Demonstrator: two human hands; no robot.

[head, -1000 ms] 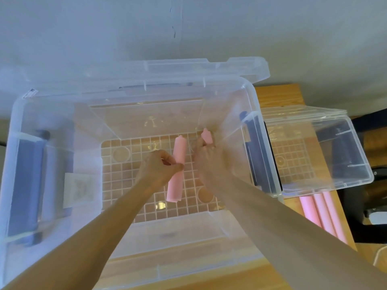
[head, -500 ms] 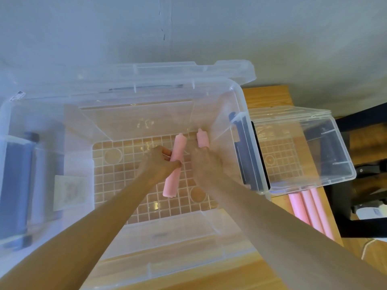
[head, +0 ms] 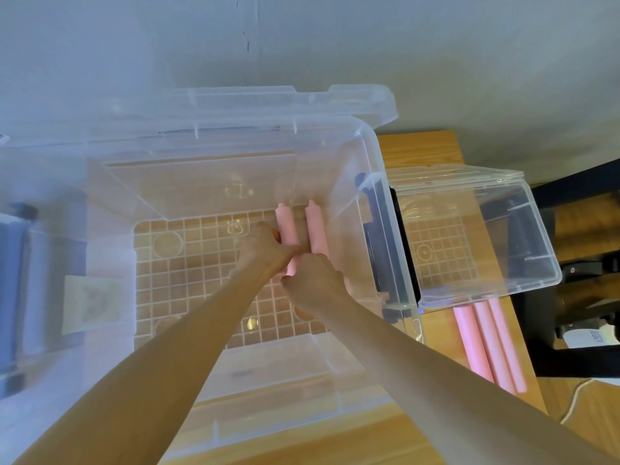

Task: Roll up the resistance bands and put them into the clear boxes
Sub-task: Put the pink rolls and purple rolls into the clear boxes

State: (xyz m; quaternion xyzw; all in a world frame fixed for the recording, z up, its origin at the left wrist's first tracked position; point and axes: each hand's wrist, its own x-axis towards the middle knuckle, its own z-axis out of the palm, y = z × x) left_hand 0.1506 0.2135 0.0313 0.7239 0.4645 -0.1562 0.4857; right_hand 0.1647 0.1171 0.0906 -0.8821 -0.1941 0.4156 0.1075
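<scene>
Inside the large clear box point(head: 372, 152), at its far-right corner, two pink rolled bands are laid side by side, long axes running away from the person; left roll point(head: 288, 229) is gripped by the left hand point(head: 265, 250), fingers curled round it; right roll point(head: 317, 229) is covered by the right hand point(head: 312, 283), grip can't be told; right wall stands close. Smaller box point(head: 536, 263) sits empty to the right w/ three more rolls point(head: 486, 344) on the table point(head: 419, 146) beside it.
</scene>
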